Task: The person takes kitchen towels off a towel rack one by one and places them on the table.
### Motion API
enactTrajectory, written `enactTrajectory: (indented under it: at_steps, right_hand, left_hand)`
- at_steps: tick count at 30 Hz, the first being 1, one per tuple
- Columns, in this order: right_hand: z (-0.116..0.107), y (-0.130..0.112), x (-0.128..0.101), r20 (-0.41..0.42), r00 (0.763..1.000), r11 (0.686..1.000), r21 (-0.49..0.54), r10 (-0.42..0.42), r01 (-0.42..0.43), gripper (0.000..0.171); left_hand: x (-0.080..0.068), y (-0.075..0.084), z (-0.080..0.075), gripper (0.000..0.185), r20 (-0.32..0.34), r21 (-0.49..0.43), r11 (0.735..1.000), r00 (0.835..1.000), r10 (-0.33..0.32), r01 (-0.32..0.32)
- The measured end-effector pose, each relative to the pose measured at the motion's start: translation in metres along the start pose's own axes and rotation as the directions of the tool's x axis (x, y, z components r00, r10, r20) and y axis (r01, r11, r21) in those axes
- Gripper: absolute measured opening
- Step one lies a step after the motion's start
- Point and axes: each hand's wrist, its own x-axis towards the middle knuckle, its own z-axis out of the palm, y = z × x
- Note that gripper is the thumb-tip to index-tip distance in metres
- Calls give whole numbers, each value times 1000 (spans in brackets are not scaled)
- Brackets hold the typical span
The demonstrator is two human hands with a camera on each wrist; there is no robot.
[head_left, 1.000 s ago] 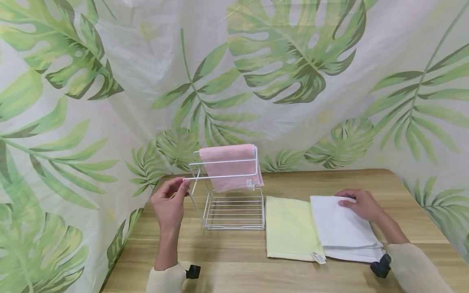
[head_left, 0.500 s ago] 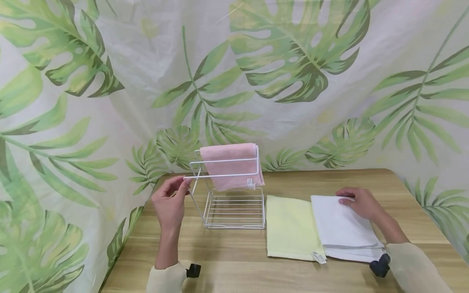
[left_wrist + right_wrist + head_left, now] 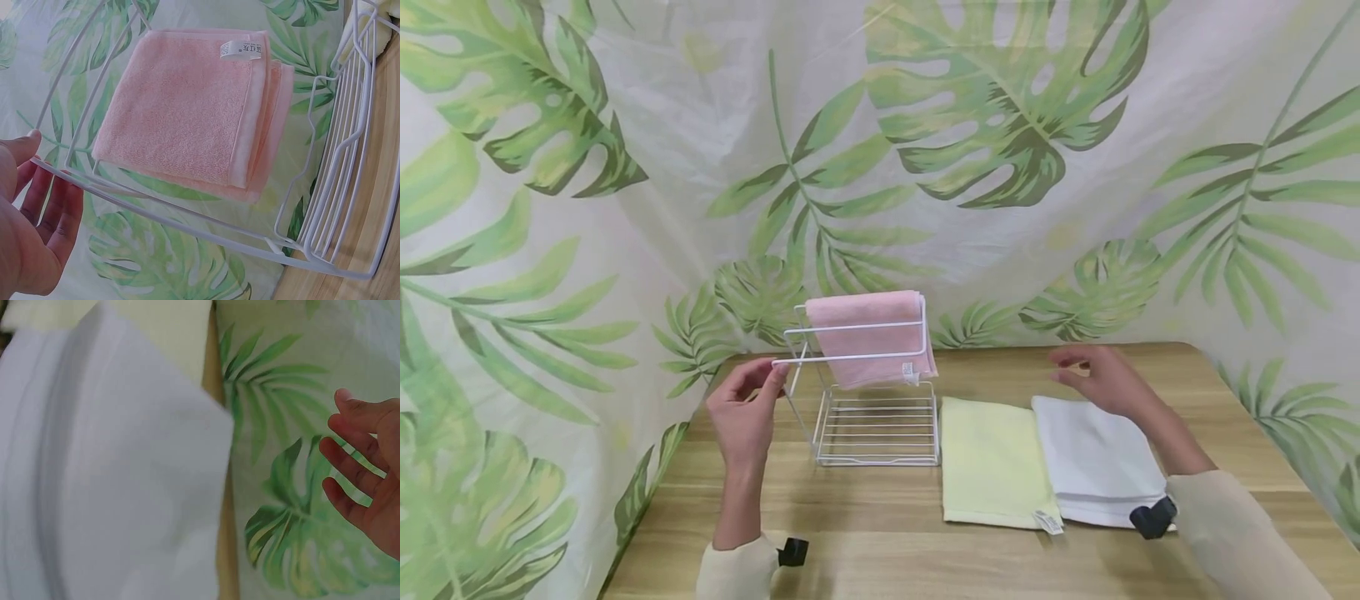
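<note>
My left hand [image 3: 745, 408] pinches the upper front-left corner of a white wire rack [image 3: 877, 464] between thumb and fingers. A folded pink towel [image 3: 181, 106] with a small label hangs over the rack's rear top bar. To the right of the rack, a folded yellow towel [image 3: 992, 467] lies flat with its label at the near corner. Beside it, and touching it, is a folded white towel [image 3: 1097, 450]. Above the far edge of the white towel hovers my right hand [image 3: 1105, 379], its fingers loosely bent around nothing; the right wrist view shows it apart from the cloth.
Everything stands on a wooden table [image 3: 880, 542]. Behind the table hangs a leaf-patterned curtain [image 3: 985, 267], which also comes down along the left side. The rack's two front top bars carry no cloth.
My right hand has let go of the white towel's far edge and risen away from it, toward the back and slightly left. The left hand keeps its place on the rack.
</note>
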Motion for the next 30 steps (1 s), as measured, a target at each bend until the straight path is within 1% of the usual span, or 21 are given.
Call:
enactTrajectory:
  at_steps: [5,10,15,19,24,30]
  right_hand:
    - [-1,-28,19,-14,998,998,4,-57,57,28]
    - [-1,-56,41,0,995,994,40,-97,97,29]
    - [-1,-81,61,20,990,990,41,-137,136,32]
    - [-2,-101,74,11,986,984,54,-169,168,35]
    - [-7,-123,88,0,984,979,93,-181,180,38]
    - [-7,-143,104,-8,978,968,138,-208,208,42]
  left_hand:
    - [0,0,0,21,1,-3,1000,1000,-3,3]
    - [0,1,1,21,-3,-13,1000,1000,-1,1]
    - [-1,1,0,22,-4,-24,1000,1000,-17,17]
    - [-1,2,0,22,-3,-26,1000,1000,-17,17]
    - [0,2,1,22,-4,-32,999,1000,-11,11]
    - [-1,3,2,23,-2,-23,1000,1000,-5,5]
